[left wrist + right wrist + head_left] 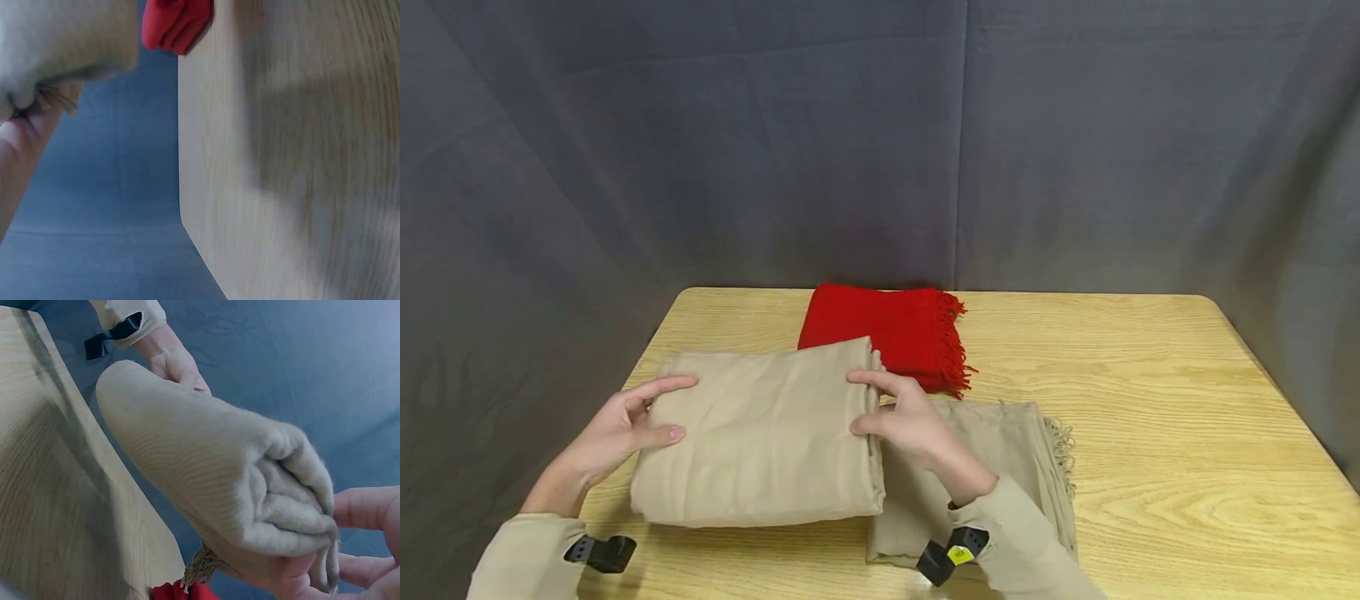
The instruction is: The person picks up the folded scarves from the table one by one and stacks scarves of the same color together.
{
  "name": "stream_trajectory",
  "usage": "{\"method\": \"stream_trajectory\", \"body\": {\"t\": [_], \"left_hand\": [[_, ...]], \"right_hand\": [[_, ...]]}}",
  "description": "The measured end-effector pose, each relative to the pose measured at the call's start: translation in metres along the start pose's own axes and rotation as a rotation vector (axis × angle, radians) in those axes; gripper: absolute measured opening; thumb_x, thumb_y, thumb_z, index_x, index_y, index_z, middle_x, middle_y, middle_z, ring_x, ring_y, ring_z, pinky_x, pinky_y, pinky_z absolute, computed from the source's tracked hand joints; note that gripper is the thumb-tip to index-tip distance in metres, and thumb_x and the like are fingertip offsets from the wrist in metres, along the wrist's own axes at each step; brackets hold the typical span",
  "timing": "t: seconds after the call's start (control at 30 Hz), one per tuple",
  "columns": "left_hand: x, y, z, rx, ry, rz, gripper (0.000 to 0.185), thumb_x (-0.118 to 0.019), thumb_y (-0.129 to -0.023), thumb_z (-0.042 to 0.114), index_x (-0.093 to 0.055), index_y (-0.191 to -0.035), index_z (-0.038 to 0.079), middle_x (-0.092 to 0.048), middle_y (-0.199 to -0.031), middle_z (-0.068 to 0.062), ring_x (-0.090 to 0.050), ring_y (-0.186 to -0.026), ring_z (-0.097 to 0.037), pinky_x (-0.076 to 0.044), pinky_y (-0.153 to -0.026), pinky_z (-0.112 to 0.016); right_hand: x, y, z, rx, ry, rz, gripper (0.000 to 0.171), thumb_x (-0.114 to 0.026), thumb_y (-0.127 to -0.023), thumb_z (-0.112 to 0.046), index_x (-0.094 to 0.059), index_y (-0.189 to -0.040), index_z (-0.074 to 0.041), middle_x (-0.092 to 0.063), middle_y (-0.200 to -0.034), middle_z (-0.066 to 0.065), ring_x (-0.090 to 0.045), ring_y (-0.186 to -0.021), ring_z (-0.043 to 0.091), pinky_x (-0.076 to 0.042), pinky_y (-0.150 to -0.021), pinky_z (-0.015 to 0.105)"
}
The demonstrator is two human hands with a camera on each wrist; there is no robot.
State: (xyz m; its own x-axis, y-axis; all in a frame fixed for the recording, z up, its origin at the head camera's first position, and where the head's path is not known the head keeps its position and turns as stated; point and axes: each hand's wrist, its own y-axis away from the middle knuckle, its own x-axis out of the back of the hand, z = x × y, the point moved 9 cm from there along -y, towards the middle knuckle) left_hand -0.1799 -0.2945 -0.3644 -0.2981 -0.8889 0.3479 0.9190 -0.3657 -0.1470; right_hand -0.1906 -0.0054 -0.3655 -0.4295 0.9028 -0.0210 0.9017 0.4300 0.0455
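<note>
Left wrist view: table (287, 156) blurred; red scarf (175, 25) cut off by the top edge. Head view: second beige scarf (1000, 450) partly hidden beneath the right hand (910, 421) and sleeve.

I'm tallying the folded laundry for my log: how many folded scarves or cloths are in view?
3. A beige folded cloth held between the left hand and right hand; a second beige cloth on the table under the right forearm; a red fringed scarf behind them.
</note>
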Motion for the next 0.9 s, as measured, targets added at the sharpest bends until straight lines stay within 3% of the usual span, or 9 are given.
{"method": "stream_trajectory", "body": {"t": [0.33,0.57,0.9], "left_hand": [[-0.012,-0.008,0.019,-0.093,0.047,0.005,0.058,-0.06,-0.075,-0.016,-0.044,-0.129,-0.005,-0.045,-0.131,0.011,-0.026,-0.124,0.003,-0.023,-0.092,-0.012],[-0.021,-0.012,0.023,-0.09,0.099,-0.009,0.057,-0.059,-0.076,-0.016,-0.043,-0.13,-0.005,-0.044,-0.131,0.01,-0.026,-0.126,0.002,-0.025,-0.093,-0.013],[-0.029,-0.018,0.03,-0.105,0.097,0.019,0.056,-0.062,-0.075,-0.015,-0.044,-0.128,-0.008,-0.048,-0.128,0.01,-0.028,-0.125,0.0,-0.027,-0.093,-0.014]], "right_hand": [[0.013,0.009,-0.01,0.026,0.015,-0.001,0.055,-0.06,-0.074,0.008,-0.048,-0.127,0.004,-0.051,-0.116,0.021,-0.061,-0.077,0.019,-0.051,-0.068,0.03],[0.024,0.015,-0.016,0.02,0.04,0.029,0.055,-0.06,-0.073,0.009,-0.049,-0.127,0.002,-0.053,-0.111,0.021,-0.06,-0.077,0.018,-0.052,-0.065,0.031],[0.034,0.02,-0.024,0.041,0.088,0.026,0.055,-0.06,-0.073,0.01,-0.049,-0.127,0.002,-0.057,-0.109,0.02,-0.059,-0.08,0.018,-0.051,-0.067,0.032]]}}
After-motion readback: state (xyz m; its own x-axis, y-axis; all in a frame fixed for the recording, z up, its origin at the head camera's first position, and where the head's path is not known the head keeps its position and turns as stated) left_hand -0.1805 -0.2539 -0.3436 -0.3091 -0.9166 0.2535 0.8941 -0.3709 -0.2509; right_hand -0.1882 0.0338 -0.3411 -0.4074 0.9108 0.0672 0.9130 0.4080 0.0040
